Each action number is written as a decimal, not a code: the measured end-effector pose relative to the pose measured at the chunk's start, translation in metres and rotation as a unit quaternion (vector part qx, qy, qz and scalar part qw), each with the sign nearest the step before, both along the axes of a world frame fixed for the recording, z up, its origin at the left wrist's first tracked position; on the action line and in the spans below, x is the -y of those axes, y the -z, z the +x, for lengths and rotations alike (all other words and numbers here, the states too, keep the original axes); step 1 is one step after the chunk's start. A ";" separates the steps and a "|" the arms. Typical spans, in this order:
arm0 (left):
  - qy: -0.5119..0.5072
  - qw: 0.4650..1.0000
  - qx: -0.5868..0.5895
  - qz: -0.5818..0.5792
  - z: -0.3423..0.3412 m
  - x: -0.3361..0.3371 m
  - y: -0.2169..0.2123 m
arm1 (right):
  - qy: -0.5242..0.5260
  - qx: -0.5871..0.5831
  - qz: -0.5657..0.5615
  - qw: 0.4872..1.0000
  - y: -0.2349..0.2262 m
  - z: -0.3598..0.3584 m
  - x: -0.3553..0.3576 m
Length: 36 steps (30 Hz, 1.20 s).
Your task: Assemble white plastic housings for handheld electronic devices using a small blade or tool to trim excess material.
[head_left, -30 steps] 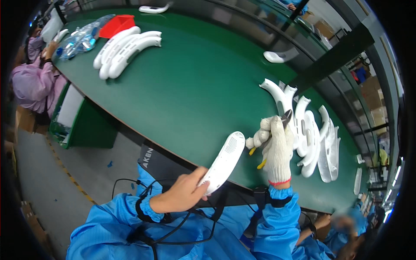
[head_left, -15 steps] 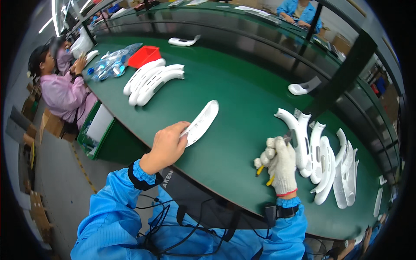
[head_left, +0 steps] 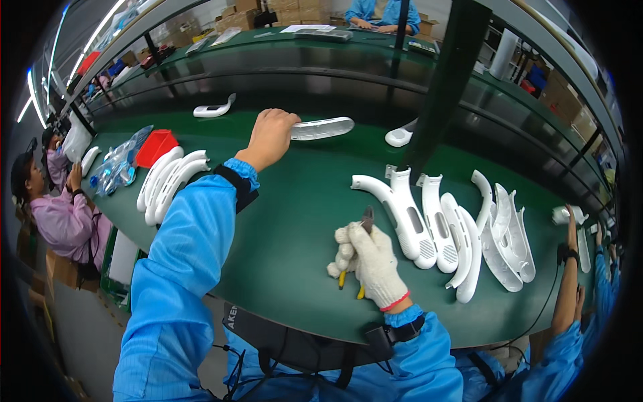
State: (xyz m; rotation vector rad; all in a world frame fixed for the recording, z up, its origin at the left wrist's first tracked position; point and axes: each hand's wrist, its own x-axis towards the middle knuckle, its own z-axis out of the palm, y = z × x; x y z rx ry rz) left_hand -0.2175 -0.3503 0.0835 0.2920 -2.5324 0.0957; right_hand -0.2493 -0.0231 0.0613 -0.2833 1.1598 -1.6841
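Stretched toward the far side of the bench, my bare left hand grips one end of a curved white plastic shell. The shell lies level, its hollow, ribbed side partly showing. My right hand, in a white knitted glove, is closed around cutting pliers. Their dark jaws point away from me, and yellow handle ends stick out below the glove. Just right of that hand lie several white curved handle-shaped parts, some with a slot and a dotted end. Hollow white shells rest beyond them.
A green work surface spans the bench, with a dark post rising from it. At left are stacked white shells, a red bin and clear bags. A co-worker in pink sits left; another person's arm reaches in at right.
My left hand has carried the white shell away from me, toward the back of the bench, and turned it level. My right hand still holds the pliers. The view has swung to the right.
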 end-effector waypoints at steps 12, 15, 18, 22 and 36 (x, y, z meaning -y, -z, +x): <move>0.022 0.999 -0.012 0.041 -0.044 -0.022 0.022 | -0.040 0.012 -0.018 0.999 -0.001 -0.007 -0.004; 0.050 0.998 0.026 0.016 -0.052 -0.034 0.019 | -0.048 0.012 -0.024 0.998 0.000 -0.009 -0.005; 0.038 0.997 0.058 -0.012 -0.052 -0.029 0.026 | -0.047 0.010 -0.025 0.999 0.002 -0.010 -0.005; -0.031 0.997 0.060 0.033 -0.029 0.018 0.030 | -0.050 0.032 -0.015 0.998 -0.003 -0.008 -0.001; -0.213 0.975 0.060 0.029 0.002 0.113 0.046 | -0.040 0.023 0.004 0.999 -0.004 -0.010 0.002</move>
